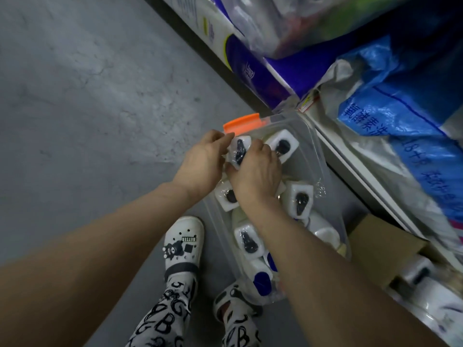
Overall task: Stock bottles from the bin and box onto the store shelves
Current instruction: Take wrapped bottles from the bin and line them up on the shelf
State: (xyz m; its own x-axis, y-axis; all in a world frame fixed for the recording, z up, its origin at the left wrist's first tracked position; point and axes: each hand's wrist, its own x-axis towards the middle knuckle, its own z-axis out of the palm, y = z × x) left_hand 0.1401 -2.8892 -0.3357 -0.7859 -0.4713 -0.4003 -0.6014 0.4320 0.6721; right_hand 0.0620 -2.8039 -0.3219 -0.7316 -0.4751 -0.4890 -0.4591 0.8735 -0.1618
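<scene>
A clear plastic bin [316, 149] with an orange latch [241, 122] stands on the floor by the shelves. It holds several white bottles with black pump tops wrapped in film. Both my hands are on one bottle [239, 149] at the bin's far left corner. My left hand [204, 160] pinches its left side. My right hand [255, 174] grips it from the near side. Another bottle [281, 145] stands right beside it. A cardboard box [380, 249] sits to the right of the bin, with more white bottles [418, 271] in it.
Store shelves [333, 146] run along the right, packed with purple tissue packs [250, 68] and blue bags [400, 113]. Grey concrete floor [87, 96] spreads to the left. My feet in white clogs [184, 242] stand just beside the bin.
</scene>
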